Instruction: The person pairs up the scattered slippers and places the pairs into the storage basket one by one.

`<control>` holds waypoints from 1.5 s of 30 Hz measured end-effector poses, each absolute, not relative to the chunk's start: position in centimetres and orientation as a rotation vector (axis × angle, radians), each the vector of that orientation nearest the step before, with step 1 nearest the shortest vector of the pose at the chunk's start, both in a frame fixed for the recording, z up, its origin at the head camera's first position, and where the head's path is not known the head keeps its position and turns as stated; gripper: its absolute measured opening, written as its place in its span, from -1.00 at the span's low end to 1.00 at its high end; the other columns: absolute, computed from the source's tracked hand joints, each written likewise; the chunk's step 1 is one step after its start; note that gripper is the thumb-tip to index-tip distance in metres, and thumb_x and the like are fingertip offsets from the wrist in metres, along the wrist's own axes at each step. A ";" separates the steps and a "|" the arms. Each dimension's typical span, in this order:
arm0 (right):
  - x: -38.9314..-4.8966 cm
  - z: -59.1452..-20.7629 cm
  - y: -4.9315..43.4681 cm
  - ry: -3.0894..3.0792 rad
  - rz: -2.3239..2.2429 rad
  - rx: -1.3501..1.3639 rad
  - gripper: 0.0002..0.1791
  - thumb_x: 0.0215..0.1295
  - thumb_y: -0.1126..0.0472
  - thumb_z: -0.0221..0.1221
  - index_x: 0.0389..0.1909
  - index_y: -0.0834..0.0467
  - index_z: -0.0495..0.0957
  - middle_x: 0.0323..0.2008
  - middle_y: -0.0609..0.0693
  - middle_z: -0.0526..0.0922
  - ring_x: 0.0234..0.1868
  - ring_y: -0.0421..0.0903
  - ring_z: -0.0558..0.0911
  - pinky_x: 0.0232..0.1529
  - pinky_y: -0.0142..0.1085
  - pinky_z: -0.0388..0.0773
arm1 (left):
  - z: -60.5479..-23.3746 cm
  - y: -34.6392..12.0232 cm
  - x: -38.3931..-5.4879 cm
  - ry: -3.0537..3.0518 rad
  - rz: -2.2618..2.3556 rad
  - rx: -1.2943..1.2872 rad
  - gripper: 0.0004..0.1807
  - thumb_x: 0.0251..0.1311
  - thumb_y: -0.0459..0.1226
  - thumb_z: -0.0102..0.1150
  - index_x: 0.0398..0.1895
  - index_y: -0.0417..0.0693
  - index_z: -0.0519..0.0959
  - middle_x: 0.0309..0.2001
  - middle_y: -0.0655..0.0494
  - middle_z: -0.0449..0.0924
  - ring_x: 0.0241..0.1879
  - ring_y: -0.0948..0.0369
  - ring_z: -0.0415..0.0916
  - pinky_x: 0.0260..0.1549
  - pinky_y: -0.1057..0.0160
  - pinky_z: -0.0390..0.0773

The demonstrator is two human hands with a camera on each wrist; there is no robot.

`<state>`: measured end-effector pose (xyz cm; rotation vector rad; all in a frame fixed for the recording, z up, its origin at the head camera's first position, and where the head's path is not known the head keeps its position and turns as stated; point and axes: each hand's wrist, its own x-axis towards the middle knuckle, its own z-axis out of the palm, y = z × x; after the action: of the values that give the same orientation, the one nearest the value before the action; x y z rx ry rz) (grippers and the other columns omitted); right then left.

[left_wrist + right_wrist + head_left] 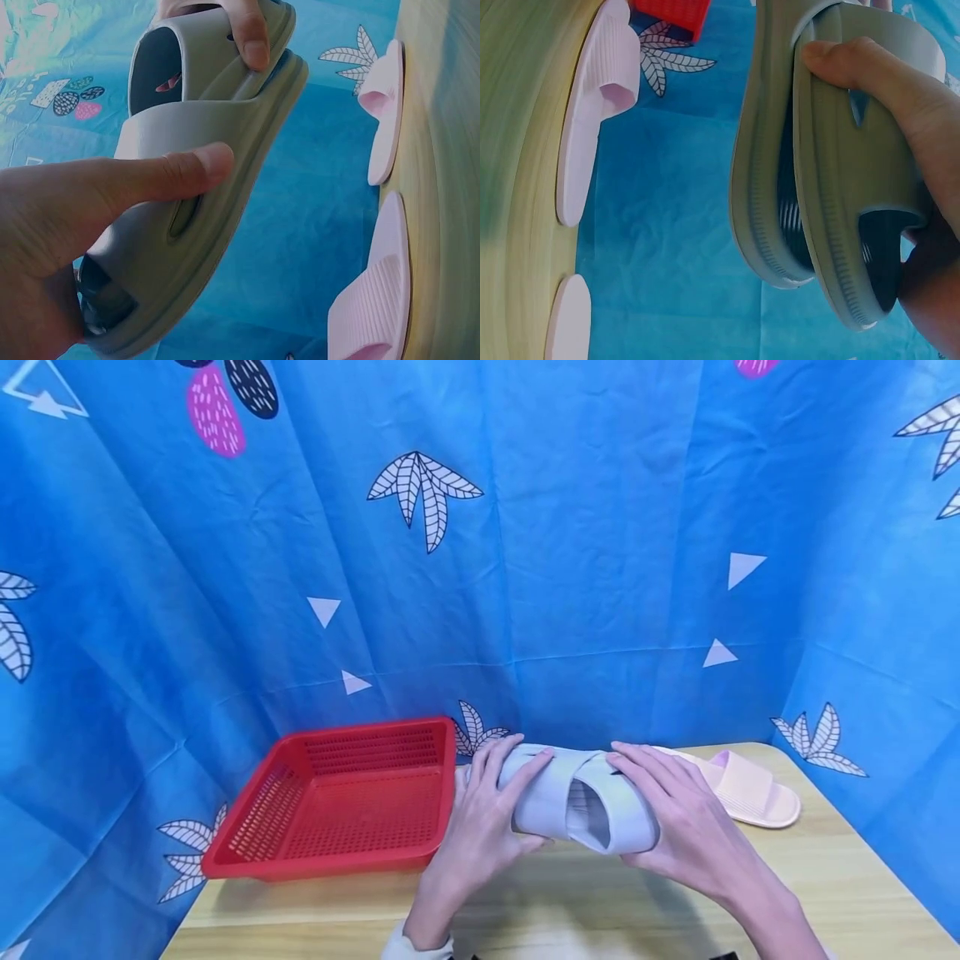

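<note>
Two grey slippers (543, 793) are held together above the table, one fitted partly into the other. My left hand (476, 822) grips the left end of the pair, fingers over the top. At the right end my right hand (686, 822) holds on the same way. In the left wrist view the left thumb (206, 166) presses on the strap of the near slipper (172, 217). The right wrist view has the right thumb (832, 60) on a strap, with the two soles (765, 187) side by side and a narrow gap between them.
A red plastic basket (333, 865) stands on the wooden table (847, 877) to the left. To the right lies a pink slipper (753, 789); a second pink slipper (367, 315) shows in the left wrist view. A blue patterned curtain (585, 568) surrounds the table.
</note>
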<state>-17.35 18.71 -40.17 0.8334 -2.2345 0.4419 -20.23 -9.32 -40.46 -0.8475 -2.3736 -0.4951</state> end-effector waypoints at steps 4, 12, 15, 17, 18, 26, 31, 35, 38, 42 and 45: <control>-17.5 -40.2 18.8 -2.235 0.438 0.826 0.27 -0.58 -0.07 0.67 0.40 0.15 0.45 0.38 0.09 0.48 0.33 0.12 0.46 0.27 0.02 0.29 | -40.7 -10.0 -20.2 -2.369 -0.567 -0.850 0.23 -0.31 0.07 0.74 0.55 0.40 0.26 0.55 0.02 0.14 0.52 0.01 0.03 0.20 -0.18 0.41; -17.6 -40.0 19.7 -2.231 0.452 0.806 0.27 -0.59 -0.03 0.66 0.40 0.17 0.45 0.36 0.16 0.47 0.32 0.16 0.44 0.19 0.11 0.36 | -41.6 -12.5 -19.6 -2.384 -0.631 -0.816 0.05 0.05 0.07 0.55 0.60 0.30 0.20 0.62 0.08 0.01 0.56 0.00 0.01 0.30 -0.30 0.32; -17.7 -39.9 19.9 -2.230 0.445 0.801 0.25 -0.57 -0.04 0.65 0.40 0.17 0.44 0.34 0.17 0.47 0.31 0.17 0.44 0.19 0.12 0.36 | -42.0 -14.0 -19.3 -2.392 -0.640 -0.772 -0.06 0.18 0.03 0.47 0.60 0.26 0.22 0.59 0.05 0.11 0.54 0.00 0.08 0.32 -0.30 0.28; -17.9 -39.8 19.9 -2.227 0.444 0.803 0.24 -0.55 -0.04 0.64 0.39 0.18 0.44 0.33 0.17 0.48 0.30 0.18 0.45 0.19 0.12 0.36 | -42.2 -15.0 -19.2 -2.393 -0.630 -0.734 -0.14 0.23 0.01 0.42 0.57 0.23 0.27 0.55 0.03 0.20 0.51 0.01 0.14 0.33 -0.27 0.28; -17.9 -39.7 19.9 -2.224 0.445 0.804 0.23 -0.54 -0.04 0.64 0.39 0.18 0.45 0.33 0.18 0.48 0.30 0.18 0.45 0.19 0.12 0.36 | -42.3 -15.6 -19.2 -2.392 -0.623 -0.717 -0.18 0.24 0.00 0.41 0.56 0.21 0.30 0.52 0.03 0.24 0.49 0.01 0.18 0.32 -0.26 0.29; -18.1 -39.7 19.9 -2.221 0.467 0.788 0.20 -0.53 -0.03 0.63 0.37 0.19 0.45 0.31 0.18 0.48 0.26 0.18 0.46 0.15 0.11 0.37 | -43.1 -19.9 -18.6 -2.367 -0.557 -0.608 -0.31 0.26 -0.09 0.39 0.47 0.13 0.43 0.41 0.04 0.41 0.38 -0.01 0.33 0.25 -0.16 0.29; -18.1 -39.7 20.0 -2.218 0.477 0.771 0.21 -0.53 -0.04 0.63 0.38 0.18 0.45 0.31 0.16 0.48 0.22 0.18 0.48 0.03 0.10 0.39 | -44.1 -22.3 -18.0 -2.361 -0.498 -0.557 -0.36 0.26 -0.11 0.38 0.41 0.06 0.49 0.36 -0.02 0.45 0.34 -0.07 0.36 0.23 -0.19 0.24; -18.1 -39.8 20.1 -2.217 0.477 0.757 0.21 -0.52 -0.04 0.64 0.38 0.18 0.45 0.31 0.16 0.48 0.22 0.18 0.48 -0.04 0.11 0.38 | -44.8 -24.0 -17.5 -2.365 -0.456 -0.522 -0.44 0.36 -0.03 0.24 0.38 0.01 0.51 0.34 -0.06 0.47 0.34 -0.08 0.34 0.24 -0.23 0.18; -18.0 -39.9 20.3 -2.224 0.481 0.744 0.21 -0.52 -0.04 0.64 0.38 0.18 0.45 0.32 0.16 0.47 0.23 0.19 0.47 -0.06 0.12 0.37 | -45.3 -25.1 -17.3 -2.364 -0.434 -0.501 -0.46 0.41 0.01 0.17 0.36 -0.01 0.53 0.33 -0.08 0.48 0.34 -0.09 0.34 0.23 -0.24 0.19; -17.9 -40.0 20.4 -2.227 0.506 0.733 0.20 -0.51 -0.03 0.64 0.39 0.18 0.45 0.33 0.15 0.47 0.23 0.19 0.47 -0.04 0.14 0.37 | -45.8 -26.4 -17.0 -2.377 -0.406 -0.455 -0.49 0.38 -0.04 0.20 0.33 -0.01 0.55 0.32 -0.09 0.48 0.33 -0.10 0.35 0.22 -0.26 0.18; -17.7 -40.0 20.4 -2.224 0.526 0.731 0.20 -0.50 -0.02 0.64 0.39 0.19 0.45 0.32 0.15 0.47 0.24 0.19 0.46 -0.01 0.15 0.37 | -46.3 -27.4 -16.8 -2.396 -0.382 -0.417 -0.52 0.37 -0.09 0.21 0.31 -0.01 0.57 0.30 -0.09 0.49 0.31 -0.10 0.35 0.22 -0.26 0.17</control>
<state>-17.73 20.37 -40.02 0.7314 -2.2236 0.5257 -16.76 -27.44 -46.27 -0.4169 -2.3962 -0.3824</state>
